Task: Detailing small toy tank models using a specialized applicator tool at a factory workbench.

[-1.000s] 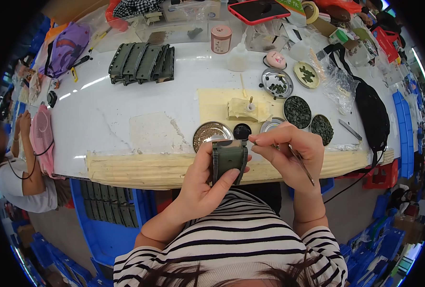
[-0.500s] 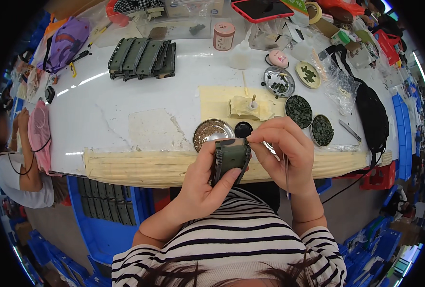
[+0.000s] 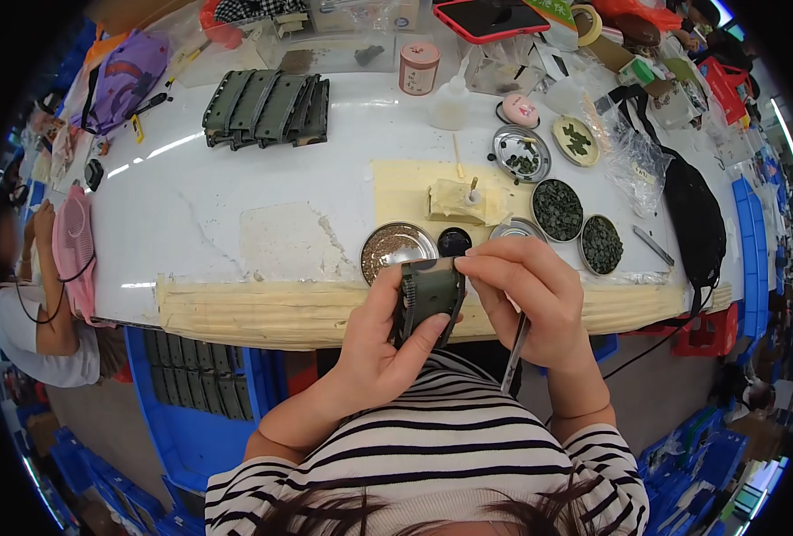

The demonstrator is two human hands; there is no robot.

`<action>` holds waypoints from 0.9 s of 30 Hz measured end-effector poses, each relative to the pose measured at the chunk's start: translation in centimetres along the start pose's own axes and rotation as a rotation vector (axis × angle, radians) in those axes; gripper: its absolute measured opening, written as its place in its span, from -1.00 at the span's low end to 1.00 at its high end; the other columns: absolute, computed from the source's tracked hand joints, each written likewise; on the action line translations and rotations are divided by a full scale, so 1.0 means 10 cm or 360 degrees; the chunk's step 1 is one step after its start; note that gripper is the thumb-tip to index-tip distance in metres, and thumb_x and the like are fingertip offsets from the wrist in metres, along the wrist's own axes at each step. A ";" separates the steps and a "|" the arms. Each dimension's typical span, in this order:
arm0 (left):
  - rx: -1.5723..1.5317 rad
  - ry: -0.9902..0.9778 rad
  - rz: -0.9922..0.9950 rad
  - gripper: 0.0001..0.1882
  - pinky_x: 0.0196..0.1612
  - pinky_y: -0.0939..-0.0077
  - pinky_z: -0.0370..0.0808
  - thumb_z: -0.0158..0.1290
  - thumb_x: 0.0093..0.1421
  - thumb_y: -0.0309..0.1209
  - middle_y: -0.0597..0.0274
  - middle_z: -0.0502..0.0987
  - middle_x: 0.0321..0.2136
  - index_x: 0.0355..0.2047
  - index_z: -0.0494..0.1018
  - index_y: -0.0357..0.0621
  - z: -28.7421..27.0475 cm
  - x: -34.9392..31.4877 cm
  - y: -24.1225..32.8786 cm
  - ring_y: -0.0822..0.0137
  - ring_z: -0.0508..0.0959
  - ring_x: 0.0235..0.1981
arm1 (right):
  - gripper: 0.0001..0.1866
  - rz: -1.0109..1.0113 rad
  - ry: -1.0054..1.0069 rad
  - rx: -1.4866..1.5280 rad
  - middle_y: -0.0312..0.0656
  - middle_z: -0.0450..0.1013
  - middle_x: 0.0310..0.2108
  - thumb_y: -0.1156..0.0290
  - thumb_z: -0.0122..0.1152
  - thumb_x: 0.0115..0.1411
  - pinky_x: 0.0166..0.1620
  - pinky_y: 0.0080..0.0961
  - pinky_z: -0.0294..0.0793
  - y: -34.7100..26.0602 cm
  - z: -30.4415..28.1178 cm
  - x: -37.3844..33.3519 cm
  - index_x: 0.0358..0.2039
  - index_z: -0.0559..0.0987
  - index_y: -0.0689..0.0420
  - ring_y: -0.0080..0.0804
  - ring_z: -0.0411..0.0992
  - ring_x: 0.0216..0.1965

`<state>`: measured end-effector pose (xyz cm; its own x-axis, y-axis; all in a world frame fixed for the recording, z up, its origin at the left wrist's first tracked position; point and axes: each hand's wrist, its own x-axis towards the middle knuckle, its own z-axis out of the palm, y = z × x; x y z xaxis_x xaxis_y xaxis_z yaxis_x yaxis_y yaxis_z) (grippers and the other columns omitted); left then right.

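Observation:
My left hand (image 3: 371, 344) is closed round a curved camouflage-green piece (image 3: 432, 299) with dark ridged edges, its thumb lying across the front. At the piece's upper right corner, the thumb and forefinger of my right hand (image 3: 539, 290) are pinched together; whether a tiny part sits between them is too small to tell. The same hand keeps slim metal tweezers (image 3: 514, 357) tucked in its palm, pointing down toward my striped top. Just beyond the piece are a dish of brown granules (image 3: 379, 255) and a small black pot (image 3: 454, 242).
Round tins of dark green bits (image 3: 557, 210) (image 3: 601, 244) stand to the right, near a metal blade-like tool (image 3: 654, 245). Similar green pieces (image 3: 262, 112) lie grouped at the back left, and more fill a blue crate (image 3: 178, 438) below. Another person sits at the left (image 3: 48, 330).
My right hand has dipped slightly, and the tweezers in it have swung from upright to a slant toward the lower left. The held piece has shifted slightly left.

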<state>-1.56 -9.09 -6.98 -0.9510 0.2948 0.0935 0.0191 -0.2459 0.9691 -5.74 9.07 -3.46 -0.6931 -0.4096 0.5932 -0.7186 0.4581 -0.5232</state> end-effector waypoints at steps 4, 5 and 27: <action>-0.0166 0.0002 0.0037 -0.60 -0.11 0.58 0.43 -0.09 0.22 -0.62 0.06 0.44 -0.15 0.06 0.13 -0.40 0.03 0.04 0.01 0.40 0.52 -0.20 | -0.67 0.0174 0.0047 0.0195 -0.12 0.45 -0.33 0.63 0.26 -0.15 -0.39 -0.47 0.44 -0.04 -0.01 0.01 -0.27 0.55 0.19 -0.28 0.45 -0.40; -0.0145 -0.0020 0.0047 -0.60 -0.10 0.57 0.44 -0.10 0.22 -0.62 0.06 0.44 -0.14 0.07 0.13 -0.40 0.02 0.05 0.01 0.40 0.52 -0.20 | -0.67 0.0110 0.0050 0.0126 -0.12 0.45 -0.33 0.62 0.26 -0.15 -0.38 -0.47 0.44 -0.03 -0.01 0.01 -0.27 0.55 0.19 -0.28 0.45 -0.40; -0.0264 -0.0091 -0.0202 -0.58 -0.03 0.42 0.46 -0.13 0.25 -0.60 -0.09 0.43 -0.08 0.10 0.06 -0.30 0.04 0.01 0.05 0.26 0.51 -0.13 | -0.83 0.0990 0.0213 -0.0788 -0.18 0.43 -0.47 0.63 0.20 -0.01 -0.45 -0.50 0.32 0.77 -1.01 -0.72 -0.34 0.55 0.21 -0.36 0.39 -0.49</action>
<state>-1.55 -8.77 -6.42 -0.9234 0.3838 -0.0092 -0.1549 -0.3506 0.9236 -5.73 23.53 -5.57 -0.9226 0.1193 0.3669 -0.0723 0.8806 -0.4683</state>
